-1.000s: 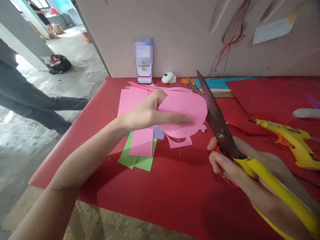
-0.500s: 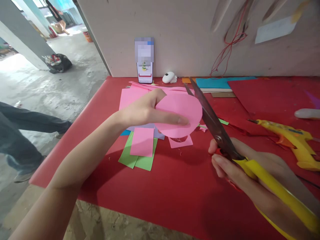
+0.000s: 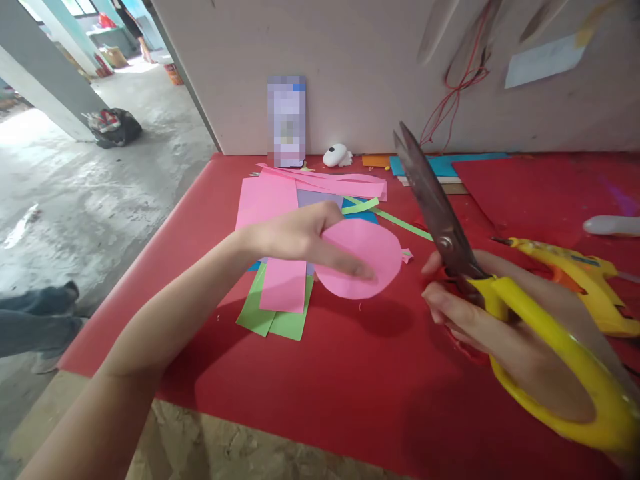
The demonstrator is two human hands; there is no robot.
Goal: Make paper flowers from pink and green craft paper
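My left hand (image 3: 305, 233) grips a round pink paper piece (image 3: 360, 257) above the table, thumb across its face and the other fingers hidden behind it. My right hand (image 3: 500, 320) is wrapped around yellow-handled scissors (image 3: 445, 233), whose dark blades point up and are nearly closed, apart from the paper. Something red shows between the fingers of that hand. Under and behind my left hand lie pink paper sheets and strips (image 3: 284, 287), green sheets (image 3: 290, 325), a lilac sheet (image 3: 320, 198) and thin green strips (image 3: 400, 222).
A phone (image 3: 287, 120) leans on the wall beside a small white object (image 3: 337, 155). A yellow glue gun (image 3: 575, 267) lies at right, near red sheets (image 3: 485, 177) and blue sheets (image 3: 445, 165). Red cord (image 3: 457, 97) hangs on the wall. A person's legs (image 3: 40, 327) show at left.
The pink round piece has come down slightly toward me. The scissors have moved up and away from its edge, their blades closer together. The person's legs at left have shifted.
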